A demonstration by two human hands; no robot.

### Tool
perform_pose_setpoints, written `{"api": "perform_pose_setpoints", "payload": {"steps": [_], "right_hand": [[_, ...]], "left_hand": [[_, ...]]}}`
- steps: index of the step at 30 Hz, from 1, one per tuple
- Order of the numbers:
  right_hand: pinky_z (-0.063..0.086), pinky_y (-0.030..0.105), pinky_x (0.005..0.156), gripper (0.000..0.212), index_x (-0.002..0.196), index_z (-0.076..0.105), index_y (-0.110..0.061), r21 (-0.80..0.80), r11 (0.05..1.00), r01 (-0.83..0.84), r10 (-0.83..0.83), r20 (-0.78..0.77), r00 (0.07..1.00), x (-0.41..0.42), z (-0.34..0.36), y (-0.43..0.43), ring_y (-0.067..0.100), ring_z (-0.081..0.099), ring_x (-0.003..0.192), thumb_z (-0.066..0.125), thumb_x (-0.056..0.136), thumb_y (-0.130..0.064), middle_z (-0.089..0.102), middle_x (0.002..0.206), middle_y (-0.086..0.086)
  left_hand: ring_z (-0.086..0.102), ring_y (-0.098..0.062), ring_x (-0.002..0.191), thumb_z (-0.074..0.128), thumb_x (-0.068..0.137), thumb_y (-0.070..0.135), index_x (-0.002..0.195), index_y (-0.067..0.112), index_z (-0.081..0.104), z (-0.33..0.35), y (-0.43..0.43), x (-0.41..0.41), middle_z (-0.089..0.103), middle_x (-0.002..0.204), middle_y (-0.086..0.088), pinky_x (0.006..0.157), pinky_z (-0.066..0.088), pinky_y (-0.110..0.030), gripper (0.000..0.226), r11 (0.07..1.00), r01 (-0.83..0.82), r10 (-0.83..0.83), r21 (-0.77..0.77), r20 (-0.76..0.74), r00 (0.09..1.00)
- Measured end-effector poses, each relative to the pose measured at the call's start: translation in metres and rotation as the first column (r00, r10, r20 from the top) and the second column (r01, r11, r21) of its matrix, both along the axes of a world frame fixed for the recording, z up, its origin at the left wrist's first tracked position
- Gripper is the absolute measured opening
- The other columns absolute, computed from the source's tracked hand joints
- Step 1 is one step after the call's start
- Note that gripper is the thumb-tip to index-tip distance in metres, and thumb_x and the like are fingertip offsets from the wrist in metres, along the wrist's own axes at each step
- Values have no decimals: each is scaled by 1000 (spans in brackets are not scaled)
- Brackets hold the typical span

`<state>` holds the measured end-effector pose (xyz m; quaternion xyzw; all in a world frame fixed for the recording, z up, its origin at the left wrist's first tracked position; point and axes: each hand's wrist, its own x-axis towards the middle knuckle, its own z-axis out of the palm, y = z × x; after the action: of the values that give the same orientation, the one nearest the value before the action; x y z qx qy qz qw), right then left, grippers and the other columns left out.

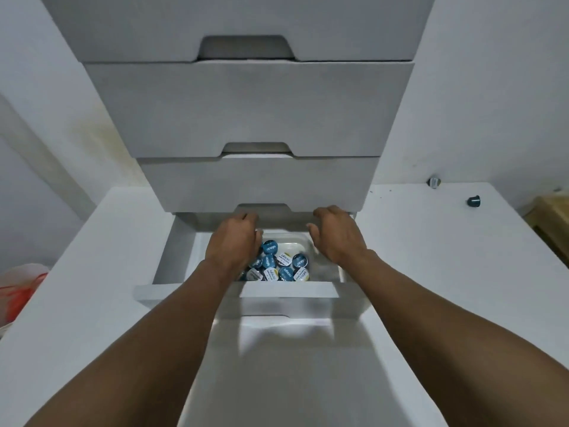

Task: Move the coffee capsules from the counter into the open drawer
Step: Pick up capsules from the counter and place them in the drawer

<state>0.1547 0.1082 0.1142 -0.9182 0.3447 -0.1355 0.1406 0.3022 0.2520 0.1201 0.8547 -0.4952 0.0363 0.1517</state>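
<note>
From the head view, a heap of small round coffee capsules [278, 266] with blue and white foil lids lies in a clear plastic tray [297, 238] inside the open drawer [172, 251], the lowest of a grey stack. Two more are not yet stowed. A dark teal capsule [473, 200] and a silver-lidded capsule [434, 182] sit well apart from the drawer, on the white surface [431, 257] to the right, near the wall.

The left hand [232, 241] reaches over the left part of the heap and the right hand [335, 238] over the tray's right rim. Both sets of fingers [246, 216] curl away under the drawer above [258, 183], and I cannot tell whether they grasp anything.

The capsules look light and rigid-walled, with thin foil lids that would likely dent or puncture under hard pressure. They are smooth and tapered, so they may roll. A pinch round the body below the rim seems safest.

Room is tight at the back of the drawer, where the overhanging drawer leaves a low gap. The raised front wall must be cleared on each entry. The surface on the right lies open for a reach, and its far edge meets a wooden crate [551, 217].
</note>
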Motion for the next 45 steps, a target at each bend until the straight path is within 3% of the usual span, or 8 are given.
{"api": "perform_pose_setpoints", "payload": {"steps": [6,12,21,28,36,45], "right_hand": [[43,38,98,43,132,50,-8,-79,992,95,-89,78,993,-65,52,23,30,51,118,51,94,-30,54,129,14],[45,40,93,42,130,49,-10,-124,971,203,-195,76,978,-145,80,61,31,48,118,48,95,-32,51,128,13],[43,38,91,42,130,48,-11,-128,943,308,-295,114,949,-248,106,61,29,49,118,49,95,-32,49,130,12],[46,39,91,42,131,48,-14,-119,934,338,-323,131,937,-330,104,-9,28,51,116,49,94,-33,52,125,8],[42,37,93,40,130,50,-13,-105,948,301,-299,36,954,-408,93,-121,29,50,117,48,94,-32,51,129,9],[42,34,87,39,130,50,-14,-58,969,239,-238,21,971,-406,69,-224,27,51,117,48,95,-31,52,129,8]], "left_hand": [[59,-29,99,54,92,26,120,7,57,58,16,-44,61,114,-13,82,50,-38,34,986,90,-73,-140,125,989],[56,-33,101,54,90,27,115,6,57,86,36,-110,58,114,-15,83,51,-45,33,969,175,-150,-175,147,978],[54,-32,102,52,92,28,119,6,55,111,18,-204,56,117,-15,83,49,-42,35,946,294,-257,-134,239,936],[53,-31,104,48,94,30,120,8,52,111,-64,-286,53,121,-11,79,48,-40,34,942,313,-278,-123,241,930],[55,-31,101,49,93,29,120,9,53,86,-178,-372,54,120,-9,77,48,-40,34,948,289,-268,-133,152,951],[55,-34,100,51,93,27,120,5,53,60,-271,-373,55,119,-13,76,48,-41,35,966,253,-245,-59,113,963]]}}
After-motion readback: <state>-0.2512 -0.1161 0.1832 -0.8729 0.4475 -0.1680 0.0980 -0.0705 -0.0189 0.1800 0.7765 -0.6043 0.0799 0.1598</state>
